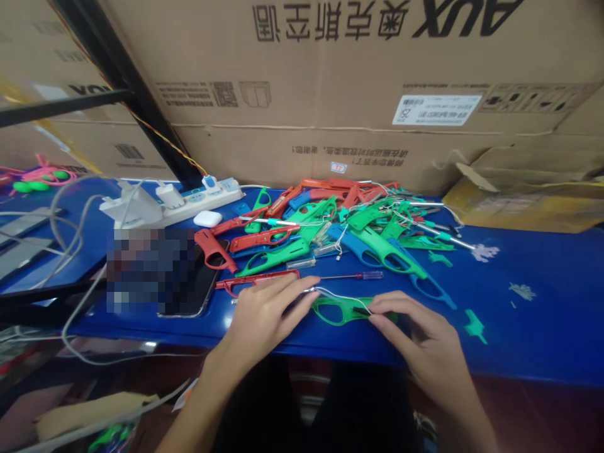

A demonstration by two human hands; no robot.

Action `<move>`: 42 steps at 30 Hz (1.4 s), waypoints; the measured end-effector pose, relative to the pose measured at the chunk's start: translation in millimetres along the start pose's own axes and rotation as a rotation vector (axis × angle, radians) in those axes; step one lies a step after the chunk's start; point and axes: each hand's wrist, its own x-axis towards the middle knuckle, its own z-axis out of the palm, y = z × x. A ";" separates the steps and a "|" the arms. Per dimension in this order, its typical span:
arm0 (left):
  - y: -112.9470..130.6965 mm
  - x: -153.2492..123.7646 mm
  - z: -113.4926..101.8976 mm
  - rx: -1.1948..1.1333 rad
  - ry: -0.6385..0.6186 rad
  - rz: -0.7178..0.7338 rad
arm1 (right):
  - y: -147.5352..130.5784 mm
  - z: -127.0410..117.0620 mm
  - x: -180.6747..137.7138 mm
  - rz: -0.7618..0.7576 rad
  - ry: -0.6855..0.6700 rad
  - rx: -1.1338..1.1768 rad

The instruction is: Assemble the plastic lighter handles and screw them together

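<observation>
Hands are meeting over a green plastic frame (340, 311) that is lying flat near the front edge of the blue surface (542, 314). It looks like one half of a toy gun shell, thin and full of cut-outs, with a white wire (337, 294) running along its top edge. The left hand (264, 314) is lying palm down, its fingers (302, 303) stretching to the frame's left end, where the wire's metal tip is sitting; they are loosely extended, pressing rather than closing. The right hand (419, 340) is pinching at the frame's right end, thumb and forefinger nearly together on the plastic and perhaps the wire; whether the wire is inside that pinch is hard to tell.

Judging by its look, the frame is going to be very light, fairly stiff across the flat but springy at the thin loops, and smooth enough to skid on the glossy top. Holding it by the solid edges seems safer than by the narrow bars. The wire is looking limp and easy to snag.

Just behind the frame, a small screwdriver (352, 276) with a clear handle is lying, and beyond it a pile of red, green and blue shells (330, 226) is spreading out. A phone (189, 296) and a power strip (189, 201) are sitting to the left, and cardboard boxes (330, 94) are rising at the back
</observation>
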 end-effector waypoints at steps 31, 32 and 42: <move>-0.7 -3.1 -3.7 -0.171 -0.043 -0.039 | 0.7 0.8 1.5 -0.035 -0.041 -0.072; -0.7 -2.8 -3.8 -0.173 -0.047 -0.042 | 0.5 0.7 1.6 -0.034 -0.042 -0.070; 2.8 -3.0 -5.1 -0.187 -0.050 -0.094 | -1.3 1.8 2.7 -0.011 -0.039 -0.058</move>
